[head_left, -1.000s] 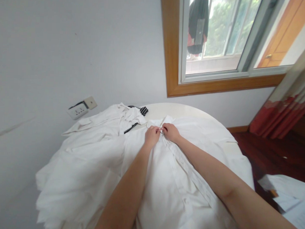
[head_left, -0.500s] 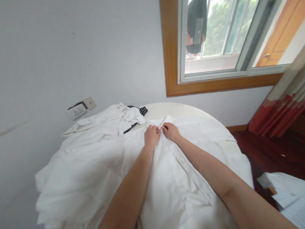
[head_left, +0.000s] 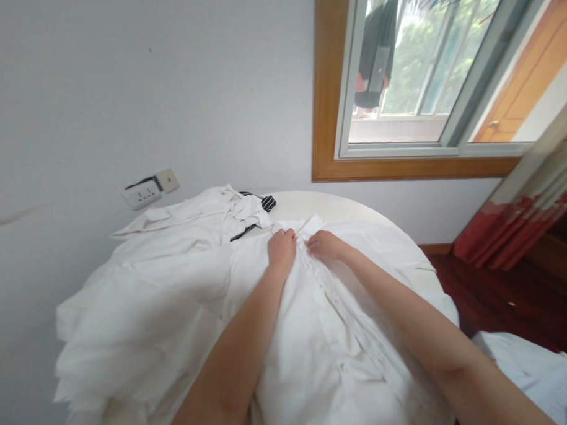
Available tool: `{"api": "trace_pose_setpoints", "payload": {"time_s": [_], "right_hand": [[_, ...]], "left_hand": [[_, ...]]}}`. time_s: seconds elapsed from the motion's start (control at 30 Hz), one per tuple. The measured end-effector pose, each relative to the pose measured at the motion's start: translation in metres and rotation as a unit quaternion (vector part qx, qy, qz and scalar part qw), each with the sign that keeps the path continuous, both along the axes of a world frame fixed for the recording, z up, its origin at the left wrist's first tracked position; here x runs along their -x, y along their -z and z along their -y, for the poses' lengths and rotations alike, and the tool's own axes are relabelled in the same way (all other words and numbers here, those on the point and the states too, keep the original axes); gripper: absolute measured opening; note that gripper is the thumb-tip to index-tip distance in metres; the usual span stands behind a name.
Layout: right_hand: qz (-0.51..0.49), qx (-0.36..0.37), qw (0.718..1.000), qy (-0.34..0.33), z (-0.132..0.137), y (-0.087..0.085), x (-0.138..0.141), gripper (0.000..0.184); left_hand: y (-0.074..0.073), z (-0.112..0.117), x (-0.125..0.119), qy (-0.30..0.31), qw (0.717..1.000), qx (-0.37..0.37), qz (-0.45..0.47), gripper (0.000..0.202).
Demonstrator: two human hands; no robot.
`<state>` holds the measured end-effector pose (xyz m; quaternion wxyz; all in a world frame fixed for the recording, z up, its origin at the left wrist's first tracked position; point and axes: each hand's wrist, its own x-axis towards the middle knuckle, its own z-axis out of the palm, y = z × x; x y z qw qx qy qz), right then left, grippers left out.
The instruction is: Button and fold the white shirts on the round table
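Note:
A white button-up shirt [head_left: 335, 326] lies spread over a round white table [head_left: 330, 206], its collar at the far end. My left hand [head_left: 281, 249] is closed, pinching the left edge of the shirt's front placket just below the collar. My right hand [head_left: 324, 245] rests on the other side of the placket, fingers curled down on the fabric, almost touching my left hand. Both forearms stretch across the shirt.
More white garments [head_left: 164, 276] are heaped on the table's left side, with a black-and-white striped piece [head_left: 265, 204] at the far edge. A wall socket [head_left: 144, 192] sits on the grey wall. A wood-framed window [head_left: 409, 87], red curtain [head_left: 520, 221] and dark floor lie to the right.
My hands have stayed at the top of the placket; my right hand has flattened slightly onto the fabric. The camera has shifted a little to the left.

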<state>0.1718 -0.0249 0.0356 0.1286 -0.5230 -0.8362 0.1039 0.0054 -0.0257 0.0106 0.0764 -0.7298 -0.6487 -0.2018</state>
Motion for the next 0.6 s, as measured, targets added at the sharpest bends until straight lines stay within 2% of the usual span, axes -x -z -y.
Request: {"api": "trace_pose_setpoints", "payload": {"time_s": [0.13,0.23,0.33,0.47,0.6], "right_hand": [[0.035,0.018,0.997,-0.060,0.024,-0.002,-0.003,0.026],[0.067,-0.011,0.995,-0.077,0.039,0.008,-0.002,0.031],[0.053,-0.055,0.996,-0.046,0.045,0.022,0.001,0.037],[0.031,-0.059,0.998,-0.017,0.042,0.033,0.005,0.041],[0.010,-0.052,0.999,0.003,0.038,0.035,0.008,0.040]], "left_hand": [[0.000,-0.008,-0.003,0.003,1.000,0.005,-0.019,0.021],[-0.004,-0.012,-0.005,-0.003,1.000,0.014,-0.025,0.020],[-0.013,-0.010,-0.005,-0.004,0.999,0.029,-0.016,0.018],[-0.024,0.004,-0.005,0.008,0.999,0.040,0.018,0.021],[-0.017,0.026,-0.006,0.046,0.997,0.027,0.060,0.015]]}}
